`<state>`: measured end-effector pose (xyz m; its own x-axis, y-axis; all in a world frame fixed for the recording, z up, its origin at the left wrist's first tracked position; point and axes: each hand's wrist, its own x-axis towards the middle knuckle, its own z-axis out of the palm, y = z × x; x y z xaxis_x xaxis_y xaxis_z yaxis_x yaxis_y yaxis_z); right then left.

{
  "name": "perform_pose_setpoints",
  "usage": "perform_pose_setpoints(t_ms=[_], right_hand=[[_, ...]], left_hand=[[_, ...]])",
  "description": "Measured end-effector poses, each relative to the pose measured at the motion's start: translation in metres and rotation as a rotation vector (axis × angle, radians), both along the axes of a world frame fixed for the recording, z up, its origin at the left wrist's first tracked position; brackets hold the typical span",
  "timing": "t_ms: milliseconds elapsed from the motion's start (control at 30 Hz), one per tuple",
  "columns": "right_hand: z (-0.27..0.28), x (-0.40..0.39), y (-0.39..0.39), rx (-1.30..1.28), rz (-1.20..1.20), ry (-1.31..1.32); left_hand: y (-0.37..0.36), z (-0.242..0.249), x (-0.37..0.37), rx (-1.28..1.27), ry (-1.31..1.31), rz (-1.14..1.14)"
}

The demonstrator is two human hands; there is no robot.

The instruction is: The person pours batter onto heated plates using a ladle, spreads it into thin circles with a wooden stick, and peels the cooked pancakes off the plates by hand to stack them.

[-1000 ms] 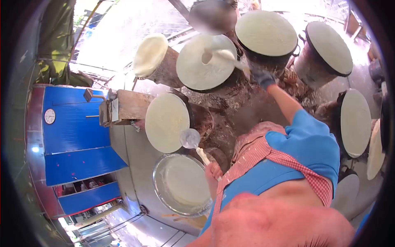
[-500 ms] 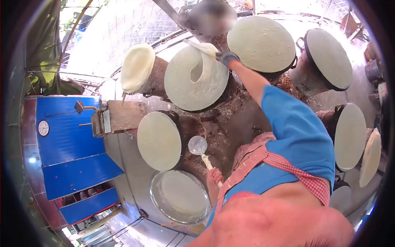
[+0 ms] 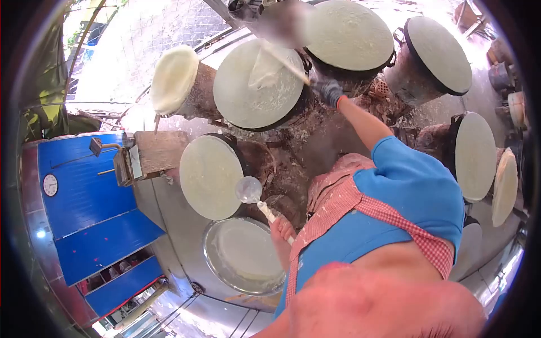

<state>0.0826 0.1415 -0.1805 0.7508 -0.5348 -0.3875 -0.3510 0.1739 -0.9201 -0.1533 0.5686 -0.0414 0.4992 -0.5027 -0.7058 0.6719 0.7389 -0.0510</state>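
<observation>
We hold the ladle (image 3: pixel 248 190) in our left hand (image 3: pixel 283 227), fingers wrapped around its pale, caked handle. The round bowl of the ladle overlaps the right edge of the near griddle (image 3: pixel 209 177) in view, though we cannot tell whether they touch. Just nearer to us sits the wide, shiny basin (image 3: pixel 207 253), with pale batter (image 3: pixel 242 245) inside. Our right hand (image 3: pixel 328 91), in a dark glove with an orange cuff, is closed on the end of a slim, pale stick (image 3: pixel 287 63). The stick slants up and left over the right part of the middle griddle (image 3: pixel 242 110), where a crumpled, folded pale sheet (image 3: pixel 264 73) lies on the whitish coating, beside the stick. The point of contact between stick and sheet is unclear to us. Left of the middle griddle we see a tilted round top with a pale, puffed layer (image 3: pixel 173 79). To its right stand the far griddle (image 3: pixel 349 34) and the dark-rimmed griddle (image 3: pixel 439 53), both coated pale; farther right and nearer is another coated one, the right griddle (image 3: pixel 475 158). A dark, round thing beyond the middle griddle is too blurred to name. At the left, a wooden board (image 3: pixel 160 152) juts out near the blue panel (image 3: pixel 84 197), which carries a round clock (image 3: pixel 50 185).
</observation>
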Motion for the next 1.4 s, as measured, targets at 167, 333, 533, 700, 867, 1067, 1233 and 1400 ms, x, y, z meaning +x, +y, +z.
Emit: perform_pose_setpoints(t_ms=[167,333,533,700,867,1067,1233,1400], right_hand=[[0.016,-0.053,0.058,0.018,0.272,-0.208],[0.042,0.019,-0.035,-0.545,0.167,-0.072],[0.090,0.032,-0.025,-1.318,0.767,0.097],[0.094,-0.001,-0.057,-1.277,0.730,-0.004],[0.092,-0.039,-0.059,-1.402,0.791,-0.024],[0.054,-0.085,-0.046,-1.422,0.610,0.030],[0.075,-0.112,0.006,-1.016,0.631,-0.198],[0.107,-0.119,0.010,-0.941,0.824,-0.422]], left_hand=[[0.006,-0.003,0.009,-0.121,0.093,0.162],[0.016,-0.010,0.005,-0.247,0.045,0.169],[0.013,-0.031,0.030,-0.177,0.025,0.139],[-0.036,-0.005,0.106,0.174,-0.189,0.052],[-0.084,-0.007,0.189,-0.107,-0.105,0.061],[-0.184,-0.008,0.226,0.484,-0.406,0.044],[-0.194,-0.011,0.188,0.097,-0.432,0.006],[-0.126,0.012,0.072,0.221,-0.197,0.144]])
